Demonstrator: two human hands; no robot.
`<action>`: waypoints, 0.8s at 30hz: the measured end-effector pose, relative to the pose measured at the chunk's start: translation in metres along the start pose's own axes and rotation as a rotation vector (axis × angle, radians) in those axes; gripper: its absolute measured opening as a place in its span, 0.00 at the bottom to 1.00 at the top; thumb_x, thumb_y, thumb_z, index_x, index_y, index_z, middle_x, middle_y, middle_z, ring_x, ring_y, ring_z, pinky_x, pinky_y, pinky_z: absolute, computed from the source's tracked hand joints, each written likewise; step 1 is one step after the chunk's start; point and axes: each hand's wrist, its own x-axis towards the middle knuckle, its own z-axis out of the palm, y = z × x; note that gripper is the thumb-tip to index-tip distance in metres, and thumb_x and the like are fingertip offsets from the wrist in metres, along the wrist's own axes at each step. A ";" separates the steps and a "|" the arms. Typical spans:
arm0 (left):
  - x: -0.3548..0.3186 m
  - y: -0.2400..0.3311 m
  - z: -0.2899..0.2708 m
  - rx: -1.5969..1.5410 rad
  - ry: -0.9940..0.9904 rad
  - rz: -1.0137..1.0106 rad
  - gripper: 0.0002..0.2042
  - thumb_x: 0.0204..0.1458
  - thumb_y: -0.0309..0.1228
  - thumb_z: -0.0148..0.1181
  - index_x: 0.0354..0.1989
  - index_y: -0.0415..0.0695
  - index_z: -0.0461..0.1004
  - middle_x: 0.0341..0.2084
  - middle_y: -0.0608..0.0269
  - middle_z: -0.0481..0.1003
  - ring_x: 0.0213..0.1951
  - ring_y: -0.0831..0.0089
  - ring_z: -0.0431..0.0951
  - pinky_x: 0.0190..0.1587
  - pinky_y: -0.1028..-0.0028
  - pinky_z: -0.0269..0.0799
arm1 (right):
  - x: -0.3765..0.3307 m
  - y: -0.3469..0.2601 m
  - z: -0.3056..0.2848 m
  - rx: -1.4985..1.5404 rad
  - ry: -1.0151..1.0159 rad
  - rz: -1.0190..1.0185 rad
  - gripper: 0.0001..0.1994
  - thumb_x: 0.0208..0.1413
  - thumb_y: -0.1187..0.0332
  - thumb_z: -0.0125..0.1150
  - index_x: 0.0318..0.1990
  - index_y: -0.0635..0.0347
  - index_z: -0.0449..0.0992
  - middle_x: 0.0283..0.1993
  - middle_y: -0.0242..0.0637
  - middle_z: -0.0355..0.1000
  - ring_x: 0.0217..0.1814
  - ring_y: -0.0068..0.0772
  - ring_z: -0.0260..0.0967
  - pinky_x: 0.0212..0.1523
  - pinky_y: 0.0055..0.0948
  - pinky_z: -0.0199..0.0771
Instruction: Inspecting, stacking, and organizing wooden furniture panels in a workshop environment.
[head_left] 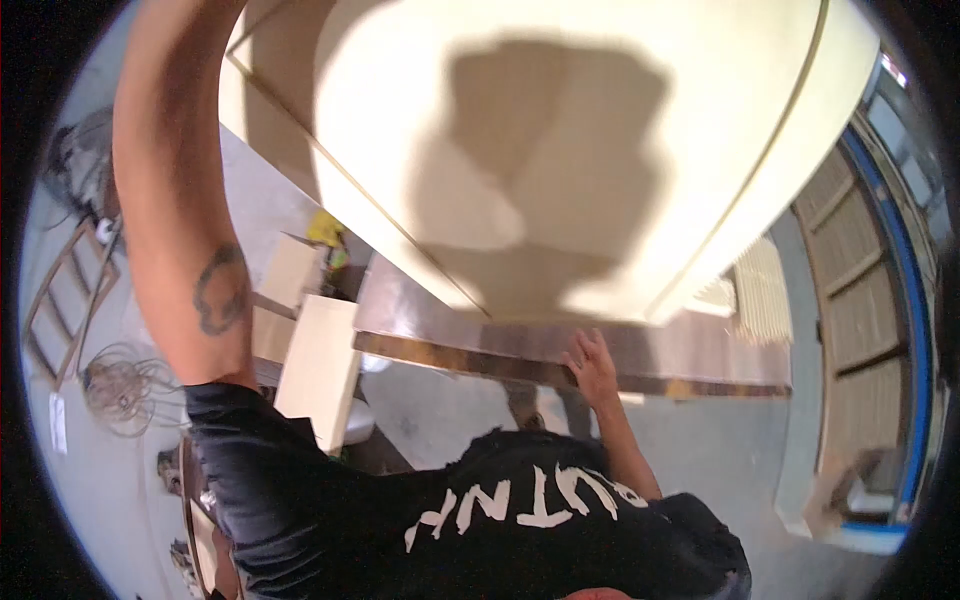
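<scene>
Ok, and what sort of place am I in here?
Probably a woodworking or furniture workshop, judging by the large pale panel in front of you, the brown tabletop just below it in view, and the loose-looking pale board to the left.

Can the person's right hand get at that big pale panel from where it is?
Probably yes: the right hand looks open and empty, close to the near edge of the pale panel, and nothing visible stands between them. I can't tell whether they already touch.
</scene>
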 end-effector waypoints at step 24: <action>-0.242 -0.130 0.027 -0.697 0.028 -0.717 0.39 0.33 0.39 0.77 0.50 0.30 0.63 0.41 0.49 0.71 0.48 0.62 0.71 0.53 0.69 0.64 | -0.071 -0.299 0.063 -0.769 0.235 -0.653 0.32 0.50 0.74 0.63 0.63 0.65 0.57 0.55 0.45 0.66 0.53 0.34 0.63 0.52 0.31 0.64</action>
